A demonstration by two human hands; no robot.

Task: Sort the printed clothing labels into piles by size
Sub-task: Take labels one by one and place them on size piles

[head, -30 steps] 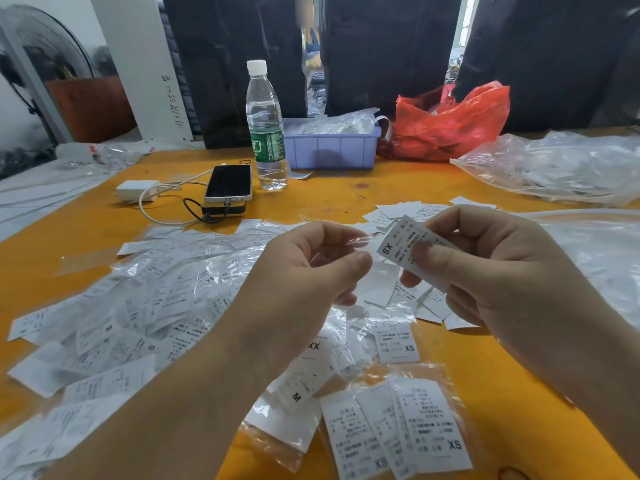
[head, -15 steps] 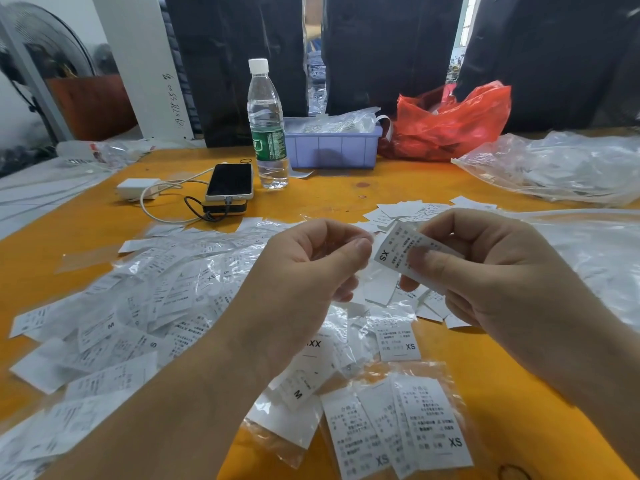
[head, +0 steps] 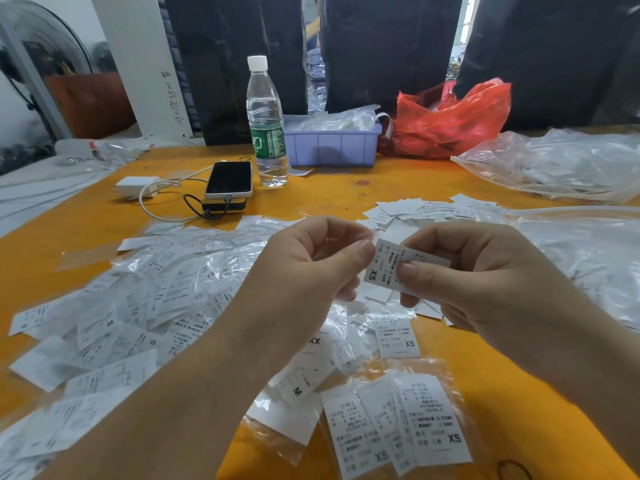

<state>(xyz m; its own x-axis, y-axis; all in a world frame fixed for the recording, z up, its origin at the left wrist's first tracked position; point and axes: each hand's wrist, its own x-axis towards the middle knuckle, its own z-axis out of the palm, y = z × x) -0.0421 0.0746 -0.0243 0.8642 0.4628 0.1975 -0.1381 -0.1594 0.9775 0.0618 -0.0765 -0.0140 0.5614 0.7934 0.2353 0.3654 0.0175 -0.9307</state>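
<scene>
The small white printed XS label (head: 384, 268) is up above the orange tabletop (head: 519, 393), lying sideways. The right hand (head: 485, 282) fingers pinch it. The left hand (head: 311, 271) fingers pinch its left edge.

orange table (head: 398, 188), labels (head: 145, 306), phone (head: 229, 179), bottle (head: 266, 126)

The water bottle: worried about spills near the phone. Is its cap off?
No, the white cap sits on the upright water bottle.

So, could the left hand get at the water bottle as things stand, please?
Probably not at once: the left hand pinches the XS label. Otherwise the path to the water bottle looks free.
</scene>
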